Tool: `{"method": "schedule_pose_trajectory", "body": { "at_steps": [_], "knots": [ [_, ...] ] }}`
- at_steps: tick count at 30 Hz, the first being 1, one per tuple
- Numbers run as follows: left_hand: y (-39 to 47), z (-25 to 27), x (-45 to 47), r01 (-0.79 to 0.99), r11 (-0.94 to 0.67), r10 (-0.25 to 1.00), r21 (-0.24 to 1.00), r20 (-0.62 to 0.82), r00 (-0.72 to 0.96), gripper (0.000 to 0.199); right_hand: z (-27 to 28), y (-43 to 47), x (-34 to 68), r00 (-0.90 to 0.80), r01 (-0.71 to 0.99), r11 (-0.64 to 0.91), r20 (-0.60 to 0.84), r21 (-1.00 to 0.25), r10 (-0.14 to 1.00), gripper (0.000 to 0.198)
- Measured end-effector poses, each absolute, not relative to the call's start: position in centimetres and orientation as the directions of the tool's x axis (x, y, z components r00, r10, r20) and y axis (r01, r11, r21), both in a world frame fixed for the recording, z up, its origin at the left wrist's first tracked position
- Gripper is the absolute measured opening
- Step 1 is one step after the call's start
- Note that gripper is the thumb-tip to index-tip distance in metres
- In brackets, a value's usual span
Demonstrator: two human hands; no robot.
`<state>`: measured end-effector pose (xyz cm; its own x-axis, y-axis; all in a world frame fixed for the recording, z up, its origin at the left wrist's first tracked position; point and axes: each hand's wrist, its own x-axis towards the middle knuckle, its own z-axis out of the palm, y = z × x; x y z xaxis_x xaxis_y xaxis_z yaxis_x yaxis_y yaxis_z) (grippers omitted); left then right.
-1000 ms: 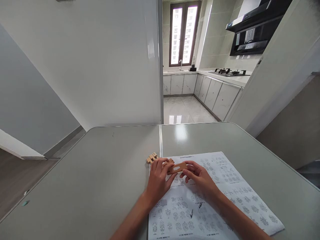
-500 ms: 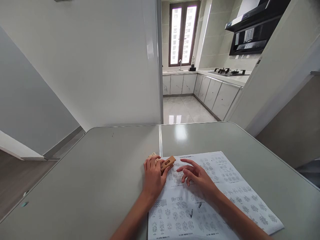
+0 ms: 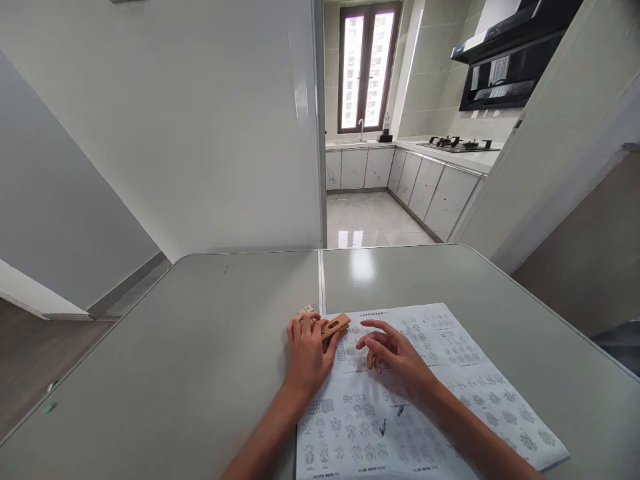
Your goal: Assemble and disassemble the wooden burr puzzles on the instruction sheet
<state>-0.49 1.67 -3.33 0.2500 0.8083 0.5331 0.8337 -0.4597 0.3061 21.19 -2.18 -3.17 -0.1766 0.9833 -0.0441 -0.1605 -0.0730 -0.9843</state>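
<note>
Block [image 3: 339, 324] (wooden, slotted), long axis pointing away, rightward

Smooth wood, matt paper, polished tile
At 6 o'clock, the wooden pieces [image 3: 336, 326] look smooth, with a soft satin sheen; the printed sheet [image 3: 360, 387] at 5 o'clock is matt paper, lightly creased. The tabletop [image 3: 200, 347], toward 7, is smooth, with a blurred highlight elsewhere on it. Toward 3, the cabinet fronts [image 3: 453, 193] are glossy and marble-veined, the floor tiles [image 3: 373, 217] mirror-bright. The tap [image 3: 361, 127] at 1 looks like shiny metal.
</note>
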Motion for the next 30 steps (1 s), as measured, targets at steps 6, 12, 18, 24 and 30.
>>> {"method": "schedule_pose_trajectory", "body": {
  "at_steps": [6, 12, 18, 24, 30],
  "knots": [
    [1.7, -3.4, -0.6, 0.832, -0.471, 0.797, 0.292, 0.545, 0.261, 0.025, -3.5, -2.2, 21.3, -0.186, -0.144, -0.066, -0.038, -0.987, 0.982, 0.051],
    [1.6, -3.3, -0.5, 0.826, -0.486, 0.787, 0.286, 0.554, 0.271, 0.023, -3.4, -2.2, 21.5, -0.193, -0.135, -0.060, -0.033, -0.989, 0.981, 0.050],
    [1.6, -3.3, -0.5, 0.817, -0.503, 0.777, 0.284, 0.563, 0.282, 0.030, -3.2, -2.2, 21.4, -0.180, -0.142, -0.073, -0.047, -0.987, 0.983, 0.051],
    [0.9, -2.1, 0.1, 0.734, -0.593, 0.736, 0.331, 0.593, 0.327, 0.029, -3.1, -2.3, 21.3, -0.190, -0.141, -0.066, -0.039, -0.988, 0.981, 0.049],
    [-0.6, -2.2, 0.6, 0.451, -0.829, 0.558, 0.331, 0.538, 0.631, 0.017, -3.4, -2.3, 21.2, -0.212, -0.150, -0.041, -0.008, -0.988, 0.977, 0.036]
  ]
}}
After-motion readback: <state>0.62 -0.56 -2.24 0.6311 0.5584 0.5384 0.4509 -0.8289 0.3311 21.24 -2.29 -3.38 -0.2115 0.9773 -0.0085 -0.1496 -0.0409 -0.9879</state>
